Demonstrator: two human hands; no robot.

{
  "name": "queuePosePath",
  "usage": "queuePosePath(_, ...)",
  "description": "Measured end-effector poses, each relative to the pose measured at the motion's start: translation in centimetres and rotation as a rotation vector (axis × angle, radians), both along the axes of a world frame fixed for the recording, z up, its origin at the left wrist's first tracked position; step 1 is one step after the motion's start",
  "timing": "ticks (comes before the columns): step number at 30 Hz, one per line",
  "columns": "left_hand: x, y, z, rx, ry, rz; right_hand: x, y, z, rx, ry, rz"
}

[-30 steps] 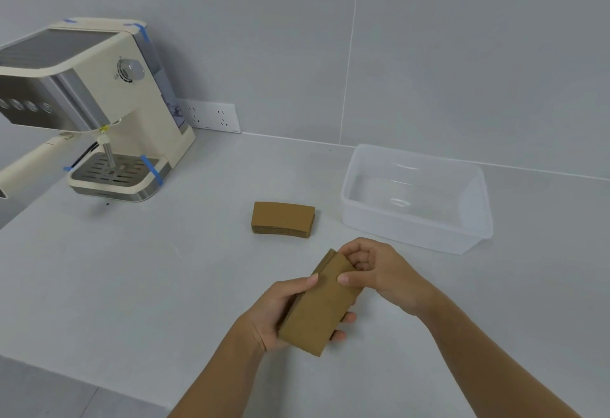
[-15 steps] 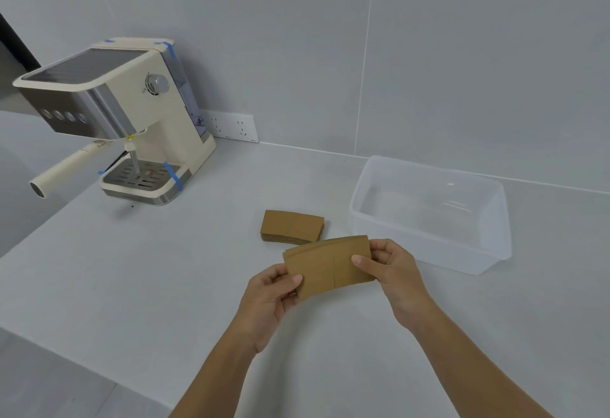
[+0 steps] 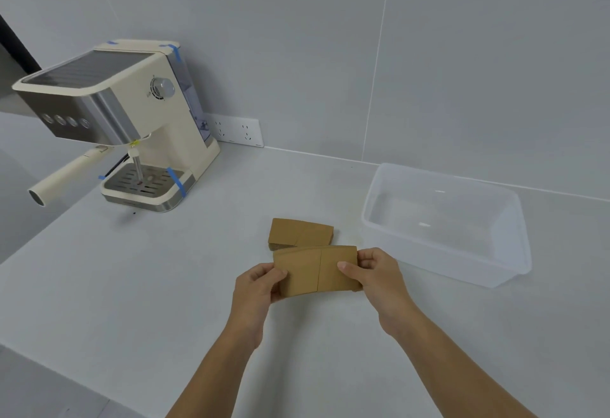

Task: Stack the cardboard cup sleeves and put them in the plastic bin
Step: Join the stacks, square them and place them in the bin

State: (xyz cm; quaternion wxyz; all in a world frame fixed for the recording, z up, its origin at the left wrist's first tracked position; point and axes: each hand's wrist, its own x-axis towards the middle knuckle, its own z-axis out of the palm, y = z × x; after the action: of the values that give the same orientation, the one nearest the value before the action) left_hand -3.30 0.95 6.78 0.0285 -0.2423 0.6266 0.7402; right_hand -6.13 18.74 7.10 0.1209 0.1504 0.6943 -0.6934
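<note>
Step in hand, as judged: stacking. Both hands hold a bundle of flattened cardboard sleeves up over the worktop, seam facing the camera. The left hand is clamped on the bundle's left end, thumb on the front face; the right hand is clamped on the right end, thumb on front, fingers curled behind. The hands are apart, one at each end. How many sleeves are in the bundle cannot be told.

Next move, as judged: the bundle wants joining with the second pile of sleeves lying flat on the worktop just behind it, edges squared, then the whole lot goes right into the plastic bin. The bin looks empty, so no sleeves are stowed yet.

Surroundings, largest first:
- Wall: pale grey tiles with thin joints, meeting the worktop along a straight back edge
- Worktop: pale grey, matte, otherwise bare around the sleeves
- Coffee machine: cream and steel, far left, blue tape strips on its corners and drip tray, handle sticking out to the left
- Plastic bin: clear, rectangular, open top, to the right of the sleeves, near but apart
- Wall socket: white, low on the wall behind the machine
</note>
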Motion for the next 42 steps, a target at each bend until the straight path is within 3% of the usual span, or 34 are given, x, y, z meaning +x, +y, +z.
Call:
queuePosePath(17,-10.8,-4.1,2.1,-0.337,-0.050,-0.226,-7.3,-5.0,0.8,0.129,-0.086,-0.173)
queuePosePath(42,-13.3,-4.8,-1.2,-0.250,-0.287,-0.298,-8.9,-6.1,-2.1,0.261,-0.210,-0.143)
